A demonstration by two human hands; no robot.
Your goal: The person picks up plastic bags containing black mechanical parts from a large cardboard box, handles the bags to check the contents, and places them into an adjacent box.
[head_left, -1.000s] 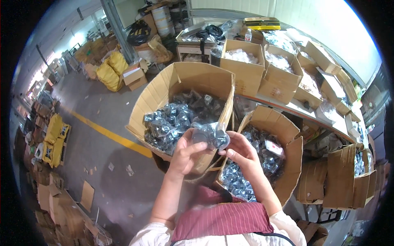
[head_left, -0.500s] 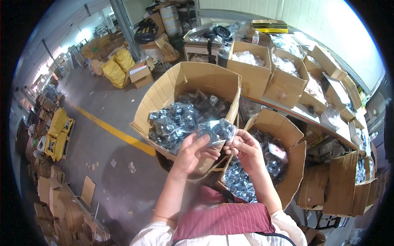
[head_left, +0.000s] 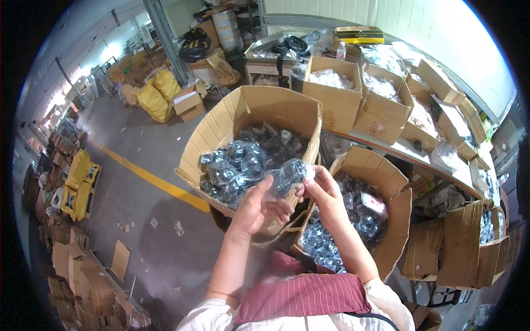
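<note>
Between my hands is a clear plastic bag (head_left: 291, 172) with dark parts inside; their exact kind is hard to make out. My right hand (head_left: 326, 196) pinches the bag's right edge between thumb and fingers. The bag's left end lies between the thumb and loosely curled fingers of my left hand (head_left: 254, 209). Just beyond stands a large open carton (head_left: 281, 99), holding a heap of similar bagged dark parts (head_left: 237, 160). Under my right forearm, a second open carton (head_left: 395, 237) contains more small bagged pieces (head_left: 323, 243).
A bench (head_left: 408, 151) along the right bears several open cartons (head_left: 334, 99) of clear bags. More brown cartons (head_left: 458, 245) stand at the lower right. Yellow sacks (head_left: 157, 96) and a yellow floor line (head_left: 149, 176) are on the left. Flattened cardboard (head_left: 120, 260) lies on the floor.
My right hand has shifted slightly left and up along the bag's edge. The bag is tilted more steeply, and my left fingers look looser around its end.
</note>
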